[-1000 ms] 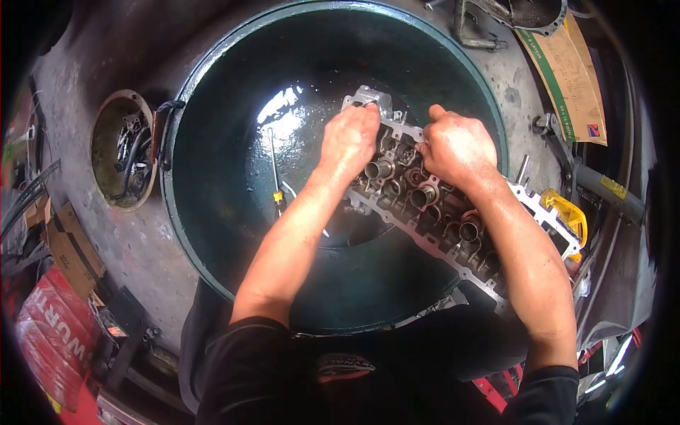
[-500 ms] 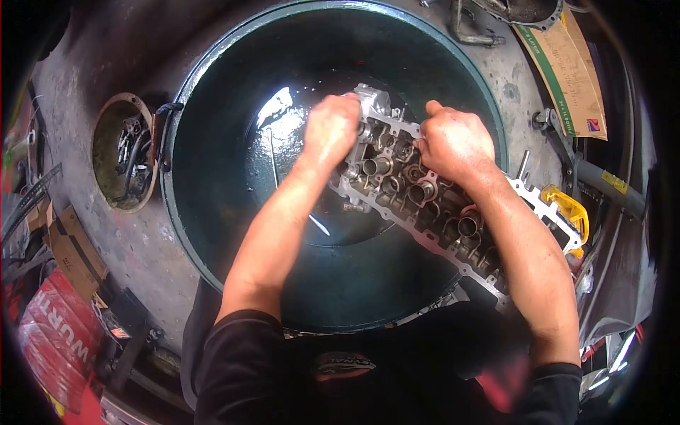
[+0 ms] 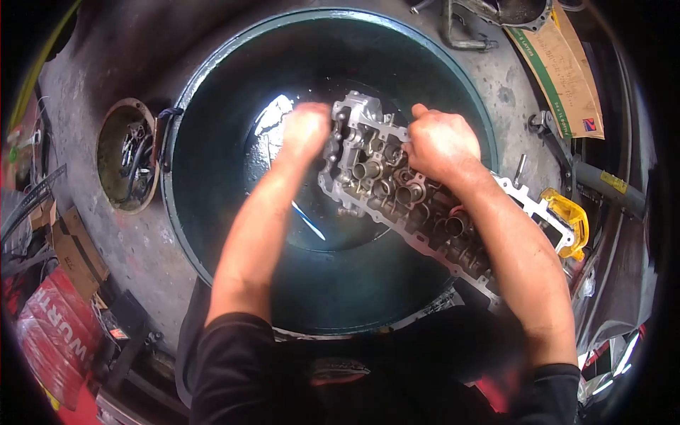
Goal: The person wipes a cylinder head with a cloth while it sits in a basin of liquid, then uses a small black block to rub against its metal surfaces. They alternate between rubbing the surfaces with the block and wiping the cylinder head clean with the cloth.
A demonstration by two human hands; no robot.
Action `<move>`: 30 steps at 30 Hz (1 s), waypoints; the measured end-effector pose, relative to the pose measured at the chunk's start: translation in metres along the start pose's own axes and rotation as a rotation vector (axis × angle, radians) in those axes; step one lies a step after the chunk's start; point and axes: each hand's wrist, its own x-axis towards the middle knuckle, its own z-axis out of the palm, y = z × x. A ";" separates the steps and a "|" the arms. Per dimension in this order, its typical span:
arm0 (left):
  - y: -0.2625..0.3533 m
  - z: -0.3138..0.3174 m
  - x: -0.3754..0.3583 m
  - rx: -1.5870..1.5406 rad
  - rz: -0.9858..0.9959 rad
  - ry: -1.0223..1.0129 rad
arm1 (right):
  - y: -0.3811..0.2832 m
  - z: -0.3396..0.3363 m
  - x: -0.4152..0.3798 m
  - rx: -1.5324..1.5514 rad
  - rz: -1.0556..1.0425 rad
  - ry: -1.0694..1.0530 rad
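A metal engine cylinder head (image 3: pixel 407 191) lies slantwise over the right side of a large dark green tub (image 3: pixel 212 234), its valve side with round bores facing up. My right hand (image 3: pixel 445 145) is closed on its upper edge. My left hand (image 3: pixel 306 133), blurred by motion, is curled like a fist just left of the head's far end. Its fingertips are hidden, so whatever it may hold does not show. A thin rod with a pale end (image 3: pixel 309 223) is inside the tub, under my left forearm.
A small round container (image 3: pixel 106 188) with metal parts stands at the tub's left. Flattened cardboard (image 3: pixel 567 85) lies at upper right, and a yellow plastic piece (image 3: pixel 570 219) is beyond my right forearm. A red WURTH bag (image 3: pixel 60 326) lies at lower left.
My left hand has moved left, away from the cylinder head's end, uncovering that corner. The right hand keeps its hold on the head; both appear slightly further left and lower.
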 end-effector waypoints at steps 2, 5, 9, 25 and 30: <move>-0.027 -0.007 0.000 0.162 -0.175 -0.114 | -0.001 -0.005 0.002 -0.002 0.027 -0.012; -0.050 0.002 0.025 0.103 -0.421 -0.003 | 0.000 -0.002 -0.001 -0.003 -0.005 0.001; -0.041 0.032 0.050 0.062 -0.290 -0.054 | -0.004 -0.005 0.001 -0.005 0.018 -0.034; 0.049 0.011 0.008 -0.126 -0.152 0.179 | -0.003 -0.003 0.001 -0.011 0.035 -0.007; 0.043 0.015 0.007 -0.132 -0.135 0.224 | -0.005 -0.008 -0.004 0.000 0.003 -0.016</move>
